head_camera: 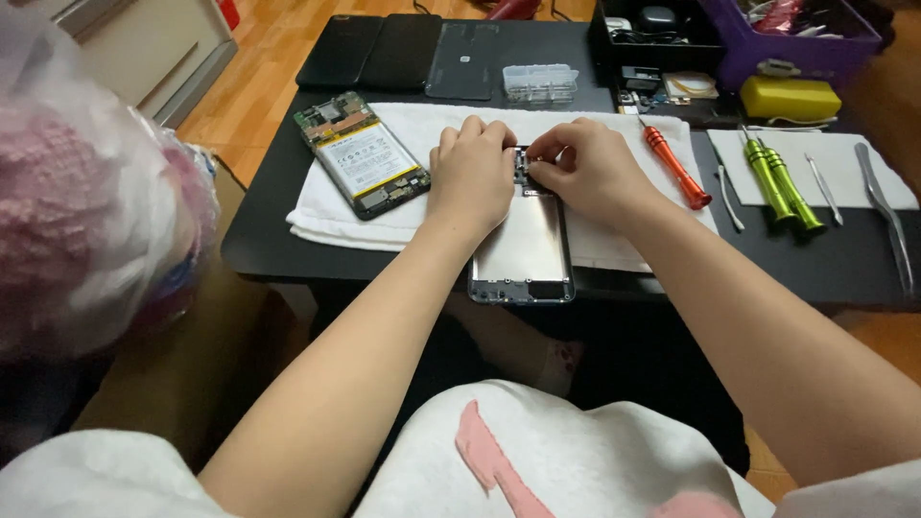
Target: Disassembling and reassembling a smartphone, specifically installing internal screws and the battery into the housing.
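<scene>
Disassembly appeared well advanced: the battery-and-board assembly (363, 153) lay out on the white towel (317, 206) at left, while left hand (470, 177) and right hand (587, 171) pinched the bare phone frame (524, 251) at its far end.

Hands (528, 177) hide the phone frame's (523, 254) top end.

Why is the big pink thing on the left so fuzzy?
In the head view, the pink bagged bundle sits very near the camera, so it blurs; the hands and the phone frame look sharp, the metal faintly shiny under soft, even light.
</scene>
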